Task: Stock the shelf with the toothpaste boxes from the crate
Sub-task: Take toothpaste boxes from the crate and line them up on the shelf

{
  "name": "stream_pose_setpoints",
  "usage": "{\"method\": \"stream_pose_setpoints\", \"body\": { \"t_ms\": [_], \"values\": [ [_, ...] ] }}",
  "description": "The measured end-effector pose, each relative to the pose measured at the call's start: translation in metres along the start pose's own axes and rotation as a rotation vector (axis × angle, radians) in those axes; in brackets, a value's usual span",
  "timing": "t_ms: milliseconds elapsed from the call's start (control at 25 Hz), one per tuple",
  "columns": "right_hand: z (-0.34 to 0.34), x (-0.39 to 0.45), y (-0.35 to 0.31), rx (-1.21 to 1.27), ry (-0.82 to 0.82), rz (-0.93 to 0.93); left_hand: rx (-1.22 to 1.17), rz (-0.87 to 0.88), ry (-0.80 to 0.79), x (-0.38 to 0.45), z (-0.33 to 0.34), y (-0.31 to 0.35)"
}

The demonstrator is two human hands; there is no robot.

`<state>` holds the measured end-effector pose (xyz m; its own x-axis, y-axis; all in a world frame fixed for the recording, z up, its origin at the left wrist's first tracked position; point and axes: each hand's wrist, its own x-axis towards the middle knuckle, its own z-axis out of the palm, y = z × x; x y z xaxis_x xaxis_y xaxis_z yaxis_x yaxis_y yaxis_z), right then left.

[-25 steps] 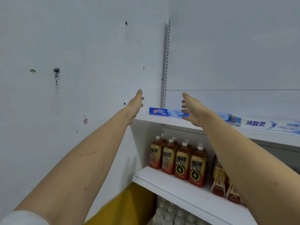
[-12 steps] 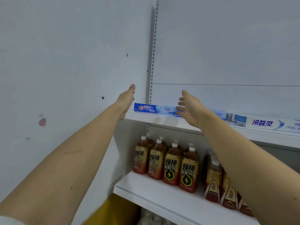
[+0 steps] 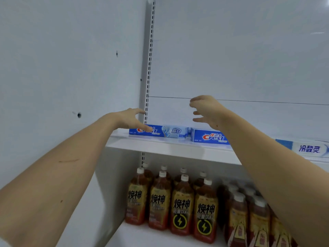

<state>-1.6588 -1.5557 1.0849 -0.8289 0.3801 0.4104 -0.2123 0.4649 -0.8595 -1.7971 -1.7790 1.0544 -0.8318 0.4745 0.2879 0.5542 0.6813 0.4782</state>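
Note:
Two blue Crest toothpaste boxes lie end to end on the white upper shelf (image 3: 170, 147): the left box (image 3: 165, 131) and the right box (image 3: 208, 137). A white and blue toothpaste box (image 3: 309, 148) lies further right. My left hand (image 3: 130, 120) hovers at the left box's left end, fingers spread, thumb over its front face. My right hand (image 3: 208, 111) is raised above the right box, fingers loosely curved, holding nothing. The crate is out of view.
The white wall stands to the left, and a slotted upright (image 3: 149, 77) runs up the shelf's back panel. Brown drink bottles (image 3: 179, 205) with yellow labels fill the lower shelf, with more bottles (image 3: 249, 216) at the right.
Both hands have lifted off the toothpaste boxes and spread. The right box now shows beside the left one. The camera has moved closer to the shelf.

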Motion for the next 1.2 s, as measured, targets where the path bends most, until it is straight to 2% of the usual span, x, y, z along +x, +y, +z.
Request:
{"method": "stream_pose_setpoints", "body": {
  "t_ms": [80, 160, 240, 440, 600, 760, 960, 1080, 1200],
  "values": [
    [0.014, 0.012, 0.006, -0.272, -0.049, -0.067, 0.044, -0.028, -0.148, 0.021, -0.002, -0.006],
    [0.029, 0.024, 0.009, -0.687, -0.108, -0.12, 0.098, -0.045, -0.281, 0.043, -0.004, -0.008],
    [0.045, 0.036, 0.011, -1.0, -0.216, -0.087, 0.126, -0.049, -0.357, 0.064, -0.002, -0.008],
    [0.074, 0.071, 0.016, -1.347, -0.384, 0.099, 0.047, -0.088, -0.482, 0.115, 0.004, -0.017],
    [0.074, 0.114, 0.021, -1.344, -0.453, 0.301, 0.15, -0.043, -0.496, 0.143, 0.013, -0.007],
    [0.069, 0.143, 0.036, -1.334, -0.416, 0.406, 0.369, 0.018, -0.457, 0.171, 0.026, 0.003],
    [0.061, 0.153, 0.038, -1.308, -0.424, 0.481, 0.18, -0.033, -0.536, 0.184, 0.032, 0.002],
    [0.047, 0.162, 0.035, -1.028, -0.408, 0.508, 0.019, -0.101, -0.548, 0.184, 0.017, 0.015],
    [0.034, 0.176, 0.048, -0.603, -0.301, 0.614, -0.205, -0.231, -0.444, 0.202, 0.015, 0.01]
  ]
}}
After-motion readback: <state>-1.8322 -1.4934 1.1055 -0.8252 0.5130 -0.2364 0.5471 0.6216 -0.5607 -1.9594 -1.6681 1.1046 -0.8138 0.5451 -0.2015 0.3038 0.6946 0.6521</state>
